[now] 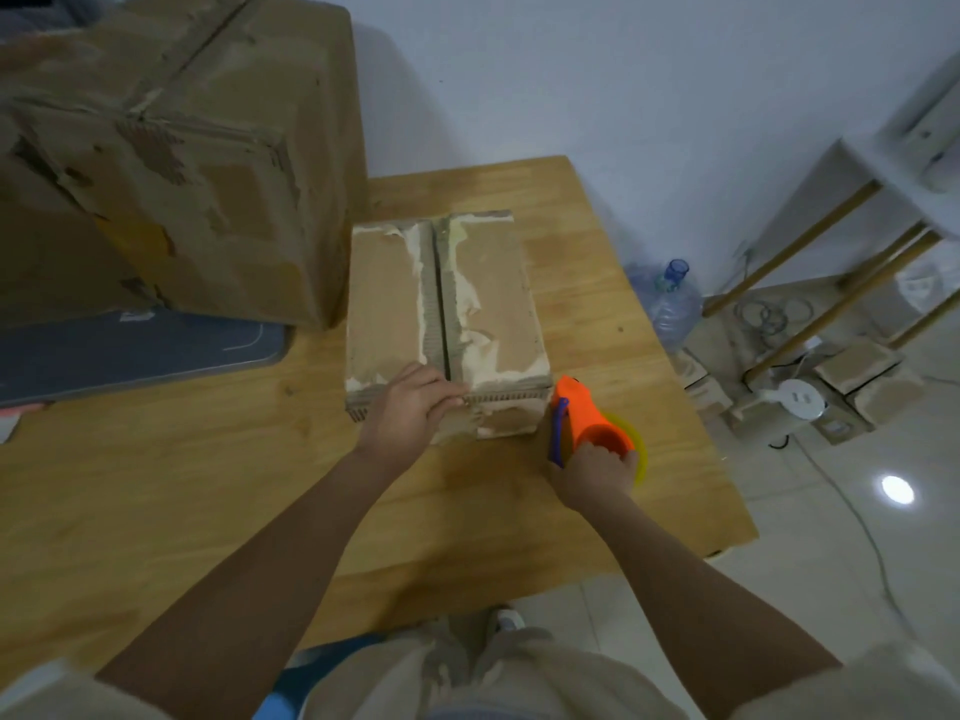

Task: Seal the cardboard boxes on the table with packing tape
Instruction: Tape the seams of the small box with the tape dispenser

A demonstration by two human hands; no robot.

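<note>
Small cardboard box (pixel 447 324) sits mid-worktop (pixel 208 485), flaps closed. Left hand (pixel 410 407) lies on its near top edge at the seam, grip relaxed, holding nothing. Right hand (pixel 592 472), grip wrapped round orange tape dispenser (pixel 587 423), just beside the box's near right corner.

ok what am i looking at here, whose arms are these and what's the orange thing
There is no machine here: this is one picture from a camera worn on a person's head, looking down at their own two bare arms. They stand at a wooden table. The left hand presses on the near edge of a small cardboard box, right where its two top flaps meet. The right hand grips an orange packing tape dispenser, its fingers curled round the handle, held just beside the box's near right corner. A much bigger, worn cardboard box stands at the back left. The small box's seam looks not yet taped.
</note>
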